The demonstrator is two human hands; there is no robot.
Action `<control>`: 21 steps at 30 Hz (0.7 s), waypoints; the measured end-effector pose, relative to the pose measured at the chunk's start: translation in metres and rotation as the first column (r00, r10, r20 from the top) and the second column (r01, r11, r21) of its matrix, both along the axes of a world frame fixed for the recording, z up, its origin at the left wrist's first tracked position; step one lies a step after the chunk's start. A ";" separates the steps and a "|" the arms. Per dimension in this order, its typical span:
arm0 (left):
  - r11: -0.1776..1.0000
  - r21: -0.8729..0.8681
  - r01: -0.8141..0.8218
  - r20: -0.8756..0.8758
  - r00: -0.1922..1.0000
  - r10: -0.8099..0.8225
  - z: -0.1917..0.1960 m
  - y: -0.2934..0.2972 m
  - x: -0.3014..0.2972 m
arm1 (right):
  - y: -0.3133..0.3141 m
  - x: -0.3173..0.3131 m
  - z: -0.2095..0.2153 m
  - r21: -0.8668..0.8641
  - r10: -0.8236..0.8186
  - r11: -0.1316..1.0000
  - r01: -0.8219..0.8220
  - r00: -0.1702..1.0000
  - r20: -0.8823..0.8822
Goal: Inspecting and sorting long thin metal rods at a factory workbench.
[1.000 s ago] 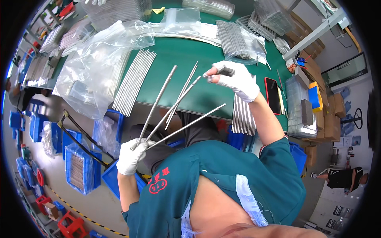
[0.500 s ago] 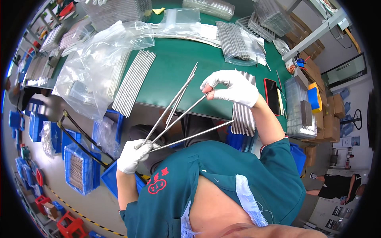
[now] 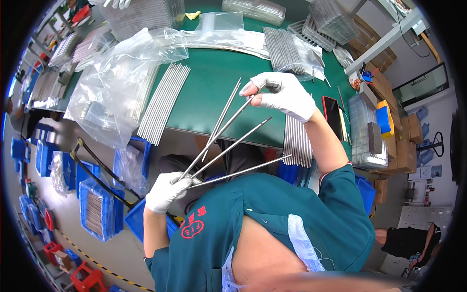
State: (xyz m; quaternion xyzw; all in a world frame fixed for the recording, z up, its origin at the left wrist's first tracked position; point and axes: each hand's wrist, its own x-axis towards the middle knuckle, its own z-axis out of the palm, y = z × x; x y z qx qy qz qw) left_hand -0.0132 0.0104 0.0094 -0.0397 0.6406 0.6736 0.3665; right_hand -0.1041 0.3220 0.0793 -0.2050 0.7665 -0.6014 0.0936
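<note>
Gripping rods (image 3: 233, 146): left hand (image 3: 168, 191) low; right hand (image 3: 286, 95) arched.

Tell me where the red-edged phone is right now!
In the head view, the red-edged phone lies on the right side of the green table, right of the person's right hand and a row of metal rods.

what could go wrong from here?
1. The left hand holds several fanned rods near one end; one could slip and fall past the green table.
2. The right hand pinches one rod's tip, so it might knock its neighbours.
3. The rod row beside the right forearm seems to overhang; a nudge could shift it.
</note>
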 end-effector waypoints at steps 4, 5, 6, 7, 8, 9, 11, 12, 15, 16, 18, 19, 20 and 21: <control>1.000 0.001 0.013 0.028 1.000 -0.013 -0.002 -0.002 0.001 | -0.001 0.002 0.004 -0.017 0.017 1.000 -0.016 1.000 0.020; 1.000 0.001 0.013 0.027 1.000 -0.013 -0.002 -0.002 0.002 | -0.001 0.001 0.005 0.010 0.028 1.000 -0.028 1.000 -0.006; 1.000 -0.009 0.018 0.020 1.000 -0.018 -0.002 -0.001 0.002 | -0.001 0.001 0.005 0.038 0.039 0.999 -0.038 0.999 -0.031; 1.000 -0.020 0.022 0.015 1.000 -0.021 -0.002 -0.001 0.002 | 0.000 0.001 0.007 0.038 0.039 0.999 -0.038 0.999 -0.032; 1.000 -0.019 0.022 0.014 1.000 -0.021 -0.003 -0.002 0.002 | 0.001 0.002 0.009 0.141 0.079 0.988 -0.058 0.986 -0.145; 0.999 -0.019 0.028 0.018 0.999 -0.028 -0.003 -0.003 0.002 | 0.003 0.002 0.010 0.245 0.129 0.967 -0.066 0.959 -0.252; 0.999 -0.018 0.038 0.020 0.999 -0.038 -0.003 -0.004 0.002 | 0.001 0.004 0.009 0.289 0.135 0.956 -0.047 0.947 -0.291; 0.997 0.007 0.076 0.050 0.996 -0.077 -0.001 -0.002 -0.002 | 0.001 0.007 0.009 0.338 0.173 0.939 -0.062 0.935 -0.309; 0.989 0.047 0.143 0.085 0.986 -0.146 -0.006 0.000 -0.010 | 0.003 0.011 0.006 0.337 0.202 0.936 -0.104 0.941 -0.271; 0.991 0.054 0.120 0.089 0.988 -0.125 -0.004 0.001 -0.007 | 0.004 0.010 0.010 0.312 0.213 0.941 -0.130 0.945 -0.247; 0.995 0.025 0.098 0.040 0.994 -0.099 -0.007 -0.002 -0.005 | 0.014 0.008 0.019 0.305 0.140 0.951 -0.053 0.953 -0.268; 0.997 -0.003 0.071 -0.009 0.997 -0.071 -0.004 -0.003 -0.005 | 0.022 0.005 0.024 0.223 0.002 0.973 0.064 0.959 -0.284; 0.999 0.017 0.041 -0.059 0.997 -0.040 -0.014 -0.011 -0.007 | 0.030 -0.001 0.025 0.023 -0.162 0.984 0.175 0.948 -0.273; 0.998 0.043 -0.054 -0.096 0.994 0.058 -0.019 -0.011 -0.007 | 0.037 -0.010 0.024 -0.085 -0.339 0.941 0.328 0.897 -0.284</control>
